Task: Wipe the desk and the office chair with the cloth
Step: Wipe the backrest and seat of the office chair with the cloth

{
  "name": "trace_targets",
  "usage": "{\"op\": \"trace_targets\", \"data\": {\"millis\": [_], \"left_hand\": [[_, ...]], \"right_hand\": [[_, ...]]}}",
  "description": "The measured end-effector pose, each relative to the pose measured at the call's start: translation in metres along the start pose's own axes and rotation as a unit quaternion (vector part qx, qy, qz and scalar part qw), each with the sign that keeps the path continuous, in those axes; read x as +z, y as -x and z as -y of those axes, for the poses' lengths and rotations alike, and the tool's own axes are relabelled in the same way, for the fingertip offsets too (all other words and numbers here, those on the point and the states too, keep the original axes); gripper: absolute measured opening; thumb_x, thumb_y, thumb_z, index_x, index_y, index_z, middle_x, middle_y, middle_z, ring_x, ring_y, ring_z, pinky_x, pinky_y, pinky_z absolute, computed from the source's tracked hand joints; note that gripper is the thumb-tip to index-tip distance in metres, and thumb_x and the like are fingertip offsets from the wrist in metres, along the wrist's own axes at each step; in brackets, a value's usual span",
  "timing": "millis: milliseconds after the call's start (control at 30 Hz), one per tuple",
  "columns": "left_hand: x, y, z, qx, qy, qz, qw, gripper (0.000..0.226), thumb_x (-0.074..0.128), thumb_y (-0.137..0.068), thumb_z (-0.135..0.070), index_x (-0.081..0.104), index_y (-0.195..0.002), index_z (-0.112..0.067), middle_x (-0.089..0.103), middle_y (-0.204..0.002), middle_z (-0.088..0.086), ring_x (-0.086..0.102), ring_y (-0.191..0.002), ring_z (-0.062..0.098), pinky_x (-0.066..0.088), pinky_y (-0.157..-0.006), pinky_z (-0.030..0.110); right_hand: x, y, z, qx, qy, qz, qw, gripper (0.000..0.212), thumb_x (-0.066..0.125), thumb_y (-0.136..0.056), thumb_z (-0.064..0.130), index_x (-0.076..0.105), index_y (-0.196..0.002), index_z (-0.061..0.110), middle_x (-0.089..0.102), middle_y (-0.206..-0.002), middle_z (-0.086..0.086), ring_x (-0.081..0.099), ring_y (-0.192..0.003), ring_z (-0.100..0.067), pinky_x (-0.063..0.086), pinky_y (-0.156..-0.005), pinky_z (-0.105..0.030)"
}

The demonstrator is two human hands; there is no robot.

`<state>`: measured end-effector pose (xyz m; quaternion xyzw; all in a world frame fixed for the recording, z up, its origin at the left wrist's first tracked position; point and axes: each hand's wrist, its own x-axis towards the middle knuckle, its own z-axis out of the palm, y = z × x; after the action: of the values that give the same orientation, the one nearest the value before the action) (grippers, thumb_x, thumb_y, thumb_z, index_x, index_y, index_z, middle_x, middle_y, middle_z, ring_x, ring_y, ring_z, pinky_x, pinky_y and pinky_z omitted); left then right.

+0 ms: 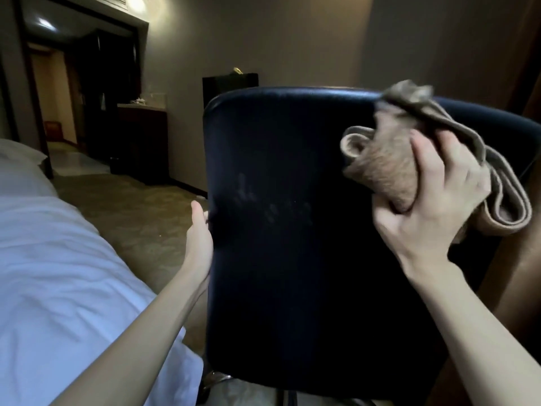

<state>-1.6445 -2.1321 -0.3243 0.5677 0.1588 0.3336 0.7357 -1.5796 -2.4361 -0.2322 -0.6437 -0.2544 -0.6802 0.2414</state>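
Partway through the office chair (292, 244), cloth (380, 171) up at the backrest's top right

Steadies the backrest's left edge with the left hand (200, 238), thumb laid up along the near face, remaining fingers out of sight behind the edge; shows faint pale smudges (263, 206) across the middle of the dark backrest, so reads as not yet wiped clean there. Farther up on the right, bunches the tan cloth in the right hand (439, 200), fingers curled tight round the wad, loose folds trailing off to the right, held at or against the backrest just below its top rim. Cannot tell the state of the seat or base, nor of the desk, perhaps the brown surface (515, 273) at the right edge; likely both left to do
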Motion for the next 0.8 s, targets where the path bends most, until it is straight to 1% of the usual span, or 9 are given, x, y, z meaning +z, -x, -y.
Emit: {"op": "trace_targets", "data": {"millis": [167, 300, 367, 433, 500, 567, 633, 700, 800], "left_hand": [[-0.003, 0.002, 0.007, -0.013, 0.06, 0.037, 0.997, 0.071, 0.014, -0.102, -0.072, 0.065, -0.123, -0.027, 0.078, -0.111, -0.01, 0.074, -0.095, 0.002, 0.055, -0.067, 0.016], [-0.002, -0.001, 0.015, 0.002, 0.091, 0.073, 0.993, 0.066, 0.014, -0.105, -0.067, 0.067, -0.106, -0.028, 0.08, -0.09, -0.013, 0.075, -0.08, -0.003, 0.054, -0.057, 0.011], [-0.002, -0.003, 0.018, 0.015, 0.115, 0.079, 0.99, 0.071, 0.016, -0.105, -0.067, 0.07, -0.108, -0.021, 0.081, -0.093, -0.004, 0.077, -0.083, 0.004, 0.056, -0.059, 0.015], [-0.006, -0.004, 0.018, 0.009, 0.12, 0.075, 0.99, 0.082, 0.017, -0.102, -0.071, 0.074, -0.113, -0.014, 0.08, -0.102, 0.007, 0.078, -0.09, 0.014, 0.059, -0.064, 0.022], [-0.014, -0.006, 0.016, -0.008, 0.126, 0.079, 0.989, 0.09, 0.018, -0.098, -0.079, 0.08, -0.111, -0.016, 0.078, -0.111, 0.013, 0.077, -0.1, 0.022, 0.062, -0.073, 0.033], [-0.028, -0.01, 0.019, -0.023, 0.125, 0.093, 0.988, 0.09, 0.018, -0.093, -0.086, 0.081, -0.114, -0.025, 0.075, -0.123, 0.012, 0.073, -0.112, 0.025, 0.056, -0.088, 0.04], [-0.039, -0.01, 0.022, -0.035, 0.1, 0.103, 0.989, 0.087, 0.022, -0.085, -0.091, 0.08, -0.114, -0.034, 0.075, -0.125, 0.005, 0.072, -0.115, 0.019, 0.057, -0.09, 0.036], [-0.045, -0.016, 0.033, -0.03, 0.084, 0.096, 0.991, 0.079, 0.026, -0.089, -0.086, 0.082, -0.111, -0.035, 0.073, -0.13, 0.003, 0.072, -0.112, 0.01, 0.056, -0.095, 0.029], [-0.051, -0.031, 0.033, -0.026, 0.048, 0.102, 0.993, 0.085, 0.017, -0.099, -0.077, 0.058, -0.146, -0.02, 0.053, -0.153, 0.012, 0.061, -0.129, 0.01, 0.034, -0.12, 0.036]], "right_hand": [[0.044, 0.054, 0.027, 0.199, -0.036, -0.014, 0.979, 0.074, 0.073, -0.071, 0.016, 0.055, -0.142, 0.006, 0.057, -0.142, -0.02, 0.046, -0.139, -0.036, 0.016, -0.117, -0.076], [0.072, 0.072, 0.08, 0.221, -0.062, -0.056, 0.972, 0.068, 0.069, -0.068, 0.015, 0.055, -0.134, 0.012, 0.059, -0.131, -0.013, 0.052, -0.13, -0.037, 0.023, -0.116, -0.073], [0.077, 0.086, 0.105, 0.164, -0.077, 0.006, 0.983, 0.071, 0.067, -0.06, 0.022, 0.06, -0.13, 0.017, 0.061, -0.128, -0.008, 0.054, -0.128, -0.035, 0.017, -0.12, -0.07], [0.08, 0.105, 0.128, 0.018, -0.126, 0.122, 0.984, 0.069, 0.067, -0.056, 0.026, 0.065, -0.124, 0.02, 0.064, -0.127, -0.005, 0.056, -0.125, -0.034, 0.016, -0.122, -0.067], [0.081, 0.12, 0.144, -0.145, -0.16, 0.26, 0.941, 0.06, 0.07, -0.063, 0.025, 0.069, -0.123, 0.022, 0.066, -0.128, -0.001, 0.059, -0.122, -0.029, 0.029, -0.122, -0.055], [0.078, 0.121, 0.143, -0.192, -0.166, 0.307, 0.917, 0.058, 0.077, -0.068, 0.022, 0.071, -0.126, 0.024, 0.067, -0.131, 0.002, 0.062, -0.123, -0.024, 0.043, -0.114, -0.039], [0.069, 0.105, 0.136, -0.161, -0.172, 0.257, 0.937, 0.063, 0.082, -0.064, 0.015, 0.075, -0.126, 0.024, 0.069, -0.133, 0.002, 0.067, -0.12, -0.024, 0.047, -0.11, -0.043], [0.059, 0.077, 0.13, -0.136, -0.178, 0.128, 0.966, 0.057, 0.075, -0.07, 0.009, 0.075, -0.126, 0.02, 0.071, -0.133, -0.002, 0.069, -0.117, -0.029, 0.043, -0.111, -0.058], [0.057, 0.006, 0.136, -0.12, -0.145, -0.02, 0.982, 0.051, 0.059, -0.088, 0.013, 0.067, -0.137, 0.022, 0.067, -0.138, -0.003, 0.064, -0.121, -0.029, 0.028, -0.12, -0.059]]}}
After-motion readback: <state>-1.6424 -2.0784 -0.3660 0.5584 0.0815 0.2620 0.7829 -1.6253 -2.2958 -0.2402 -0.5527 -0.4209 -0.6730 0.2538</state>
